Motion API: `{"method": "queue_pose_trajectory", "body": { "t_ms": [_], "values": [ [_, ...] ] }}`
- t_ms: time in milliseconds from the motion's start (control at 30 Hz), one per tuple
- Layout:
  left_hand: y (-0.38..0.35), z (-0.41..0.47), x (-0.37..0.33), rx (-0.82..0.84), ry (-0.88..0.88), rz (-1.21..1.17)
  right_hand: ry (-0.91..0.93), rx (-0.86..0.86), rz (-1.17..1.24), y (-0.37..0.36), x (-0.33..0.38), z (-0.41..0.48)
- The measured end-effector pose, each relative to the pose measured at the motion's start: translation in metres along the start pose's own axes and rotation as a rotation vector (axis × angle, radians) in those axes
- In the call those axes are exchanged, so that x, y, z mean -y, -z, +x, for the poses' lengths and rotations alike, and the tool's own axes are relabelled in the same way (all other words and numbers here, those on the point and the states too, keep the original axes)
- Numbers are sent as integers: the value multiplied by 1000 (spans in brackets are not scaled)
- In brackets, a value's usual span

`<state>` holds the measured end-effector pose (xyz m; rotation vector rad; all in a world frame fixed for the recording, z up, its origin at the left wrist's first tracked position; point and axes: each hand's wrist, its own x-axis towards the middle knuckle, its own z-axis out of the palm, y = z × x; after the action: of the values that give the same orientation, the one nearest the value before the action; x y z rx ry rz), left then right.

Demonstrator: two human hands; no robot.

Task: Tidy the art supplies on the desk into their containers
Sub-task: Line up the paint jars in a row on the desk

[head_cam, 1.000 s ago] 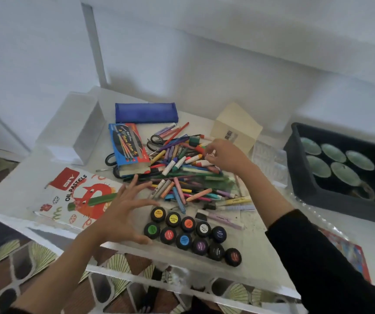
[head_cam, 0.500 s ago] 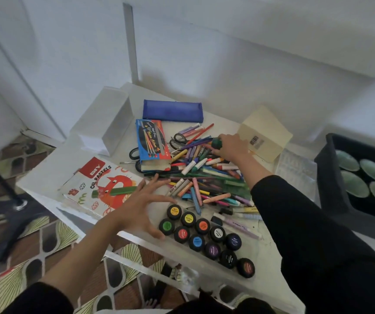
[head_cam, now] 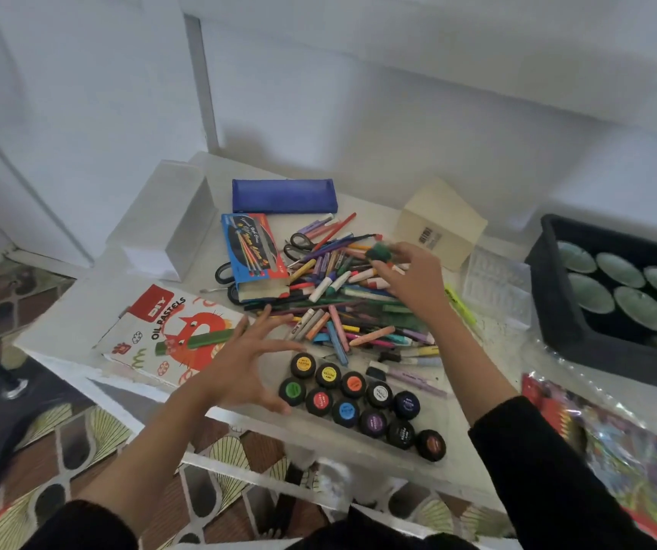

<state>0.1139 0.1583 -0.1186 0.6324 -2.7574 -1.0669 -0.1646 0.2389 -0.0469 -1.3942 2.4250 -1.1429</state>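
A heap of crayons, pens and markers (head_cam: 342, 307) covers the middle of the white desk (head_cam: 81, 311). My right hand (head_cam: 410, 279) hovers over the heap's far side and pinches a small dark green object (head_cam: 378, 252) in its fingertips. With its fingers spread, my left hand (head_cam: 247, 363) hangs just above the desk between the oil pastels box (head_cam: 152, 335) and a cluster of black paint pots (head_cam: 358, 398) with coloured lids. A blue pencil case (head_cam: 284, 196) and a blue pencil box (head_cam: 253, 256) lie behind the heap.
A white box (head_cam: 168, 220) stands at the back left and a cream box (head_cam: 439, 222) at the back right. A black crate (head_cam: 556, 295) with round lids sits at the right. Scissors (head_cam: 299, 242) lie in the heap. A colourful packet (head_cam: 616, 450) lies front right.
My right hand has lifted off the heap with the green object pinched in it. My left hand stayed spread above the desk; the camera shifted.
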Motion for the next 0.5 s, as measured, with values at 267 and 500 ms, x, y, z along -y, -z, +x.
{"method": "queue_pose_trajectory", "body": {
  "t_ms": [267, 500],
  "values": [
    [-3, 0, 4, -28, -47, -4, -369, 63, 569, 58, 0, -121],
    [-3, 0, 5, -6, -70, 59, -465, -54, 273, 59, -20, -184]
  ]
}}
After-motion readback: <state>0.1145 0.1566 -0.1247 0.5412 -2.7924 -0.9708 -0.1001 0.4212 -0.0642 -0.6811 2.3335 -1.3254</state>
